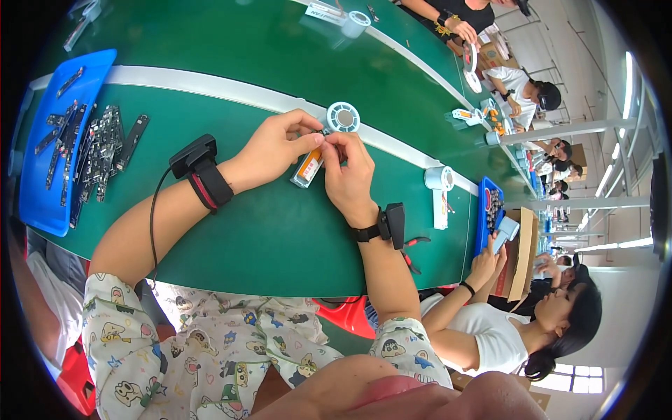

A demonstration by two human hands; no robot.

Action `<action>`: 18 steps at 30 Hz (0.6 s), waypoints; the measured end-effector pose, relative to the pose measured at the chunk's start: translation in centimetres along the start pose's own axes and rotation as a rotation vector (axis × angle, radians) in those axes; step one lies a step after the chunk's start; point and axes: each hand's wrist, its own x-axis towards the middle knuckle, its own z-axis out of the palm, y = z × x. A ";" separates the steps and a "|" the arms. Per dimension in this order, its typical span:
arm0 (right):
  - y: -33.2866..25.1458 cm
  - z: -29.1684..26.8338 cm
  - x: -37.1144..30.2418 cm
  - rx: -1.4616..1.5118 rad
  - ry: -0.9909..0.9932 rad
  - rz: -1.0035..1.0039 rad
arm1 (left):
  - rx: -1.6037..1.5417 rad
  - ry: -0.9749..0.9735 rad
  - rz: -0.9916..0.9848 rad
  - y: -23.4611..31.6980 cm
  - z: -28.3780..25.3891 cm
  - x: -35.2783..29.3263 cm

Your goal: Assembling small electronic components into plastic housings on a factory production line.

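Observation:
A small light-blue handheld fan lies at the middle of the green table, its round head pointing away from me. Its handle is uncovered and shows an orange battery inside. My left hand comes from the left, thumb and forefinger pinched at the fan's neck on a tiny dark part that the fingers mostly hide. From the right, my right hand closes its fingertips on the fan at the same spot, against the upper end of the handle. Both hands wear black wrist straps carrying small black devices.
At the left, a blue tray carries several narrow circuit boards. Another fan lies right of my hands, near red-handled pliers. Farther right are a blue bin, a cardboard box and a co-worker holding a light-blue part.

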 end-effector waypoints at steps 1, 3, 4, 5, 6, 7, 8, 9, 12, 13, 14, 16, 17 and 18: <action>0.0 0.0 0.0 -0.001 0.001 -0.002 | -0.014 -0.004 -0.021 0.2 0.0 -0.1; -0.2 -0.1 0.0 0.013 0.007 0.025 | -0.041 -0.012 -0.061 0.5 0.1 -0.1; -0.3 -0.2 0.0 0.019 0.010 0.037 | -0.041 -0.011 -0.057 0.5 0.0 0.0; -0.4 -0.2 -0.1 0.019 0.010 0.032 | -0.065 -0.036 -0.099 0.4 -0.3 -0.1; -0.3 -0.1 0.0 -0.023 0.003 -0.012 | -0.085 -0.060 -0.133 0.6 -0.7 0.2; -0.3 0.0 0.1 -0.065 -0.003 -0.057 | -0.104 -0.084 -0.167 1.0 -1.1 0.5; -0.2 0.0 0.3 -0.107 -0.008 -0.103 | -0.099 -0.080 -0.152 1.4 -1.3 0.7; -0.2 -0.2 0.6 -0.106 -0.003 -0.119 | -0.104 -0.098 -0.216 1.7 -1.5 0.6; -0.5 -0.9 0.4 -0.099 -0.051 -0.164 | -0.122 -0.132 -0.351 2.6 -1.6 0.3; -0.5 -0.9 0.4 -0.100 -0.052 -0.166 | -0.111 -0.146 -0.353 2.7 -1.8 0.4; -0.6 -0.7 0.3 -0.091 -0.044 -0.154 | -0.102 -0.160 -0.355 2.8 -1.9 0.4; -0.7 -0.3 0.4 -0.070 -0.022 -0.133 | -0.089 -0.175 -0.353 3.0 -2.1 0.4; -0.8 -0.4 0.6 -0.070 -0.020 -0.137 | -0.096 -0.181 -0.370 3.1 -2.2 0.3; -1.0 -0.6 0.8 -0.105 -0.063 -0.175 | -0.103 -0.188 -0.389 3.1 -2.3 0.2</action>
